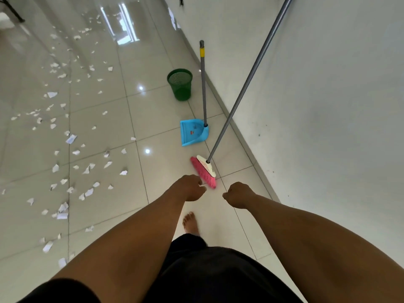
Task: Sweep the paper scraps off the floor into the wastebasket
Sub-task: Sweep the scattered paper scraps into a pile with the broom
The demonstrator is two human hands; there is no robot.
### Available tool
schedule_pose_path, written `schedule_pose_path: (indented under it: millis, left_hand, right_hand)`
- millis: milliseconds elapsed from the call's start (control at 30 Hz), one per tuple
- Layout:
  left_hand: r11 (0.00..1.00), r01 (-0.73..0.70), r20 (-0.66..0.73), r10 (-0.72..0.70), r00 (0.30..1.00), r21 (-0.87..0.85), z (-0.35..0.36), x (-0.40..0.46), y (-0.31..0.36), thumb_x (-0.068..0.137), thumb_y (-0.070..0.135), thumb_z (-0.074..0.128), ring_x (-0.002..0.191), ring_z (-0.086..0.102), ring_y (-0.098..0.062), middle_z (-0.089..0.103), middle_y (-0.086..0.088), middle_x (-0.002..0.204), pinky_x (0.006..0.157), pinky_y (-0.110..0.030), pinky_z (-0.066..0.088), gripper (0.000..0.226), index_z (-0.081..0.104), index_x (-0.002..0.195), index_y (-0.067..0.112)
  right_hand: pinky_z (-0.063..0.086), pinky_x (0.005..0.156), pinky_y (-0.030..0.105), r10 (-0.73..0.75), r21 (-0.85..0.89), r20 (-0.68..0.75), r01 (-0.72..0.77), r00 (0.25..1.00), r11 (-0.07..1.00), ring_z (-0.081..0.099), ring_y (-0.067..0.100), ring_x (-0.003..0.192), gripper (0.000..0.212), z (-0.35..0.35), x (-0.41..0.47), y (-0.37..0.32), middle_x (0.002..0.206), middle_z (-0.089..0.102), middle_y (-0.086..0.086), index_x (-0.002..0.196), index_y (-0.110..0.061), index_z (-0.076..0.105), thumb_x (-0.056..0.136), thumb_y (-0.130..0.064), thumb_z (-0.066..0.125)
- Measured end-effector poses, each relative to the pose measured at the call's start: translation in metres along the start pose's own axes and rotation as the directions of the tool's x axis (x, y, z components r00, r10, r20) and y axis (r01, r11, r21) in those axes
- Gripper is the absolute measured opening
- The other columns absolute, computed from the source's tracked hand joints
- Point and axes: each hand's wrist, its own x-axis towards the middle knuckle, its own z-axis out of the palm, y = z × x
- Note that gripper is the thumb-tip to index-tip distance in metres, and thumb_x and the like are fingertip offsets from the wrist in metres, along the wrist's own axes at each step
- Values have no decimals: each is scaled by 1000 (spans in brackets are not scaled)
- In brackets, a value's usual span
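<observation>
paper scraps (65, 136): white torn bits scattered across the glossy tiled floor to my left | wastebasket (180, 84): green mesh, upright, near the wall | dustpan (193, 132): blue, flat on floor, grey handle upright | broom (203, 171): pink bristles on floor, grey handle leaning on the wall

- Wall (328, 95) closes off the right side; broom (204, 170) leans on it, grey handle slanting across the corner.
- Blue dustpan (193, 133) with upright handle and green wastebasket (180, 84) stand in a row along the wall base, small gaps between.
- Bare tile (153, 119) runs open left of that row.
- Paper scraps (72, 138) litter the far-left floor.
</observation>
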Motion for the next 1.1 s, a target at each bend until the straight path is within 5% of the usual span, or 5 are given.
schedule_pose_path:
  millis: [367,500,767,867,1100]
  left_hand:
    - [947,-206,7,211,978,247,-132,133,57,97,39,50,124,49,-21,49,-4,139,100,-32,40,46,48,139,19]
    - [857,-275,-18,313,949,436,-171,187,99,97,36,49,114,54,-21,52,-5,132,93,-34,46,45,46,139,21]
    - [237,-291,85,622,778,927,-234,270,207,86,27,59,125,42,-28,45,-12,136,101,-39,37,44,55,129,17]
    - [115,-272,134,653,745,955,-255,292,238,87,25,56,122,42,-26,49,-9,129,102,-37,34,36,59,121,17]
    - [-158,-127,200,630,751,979,-288,323,280,86,30,61,133,35,-28,48,-9,138,118,-47,9,44,58,128,18]
  right_hand:
    - [41,70,25,71,107,-70,-63,995,992,51,19,84,37,-101,105,-44,108,62,7,101,-9,61,91,-42,46]
    - [39,68,26,76,100,-85,-68,993,993,49,20,81,35,-146,148,-36,106,60,7,100,-11,58,92,-42,46]
    - [42,64,25,147,242,-89,-122,985,963,53,18,77,25,-219,196,0,89,56,3,93,-11,56,89,-35,50]
    - [36,55,23,164,246,-82,-139,983,959,47,14,68,24,-236,206,9,88,53,2,91,-12,54,89,-35,48]
    - [43,66,26,215,336,-78,-178,973,925,53,21,81,25,-255,220,29,94,56,4,92,-10,55,87,-34,47]
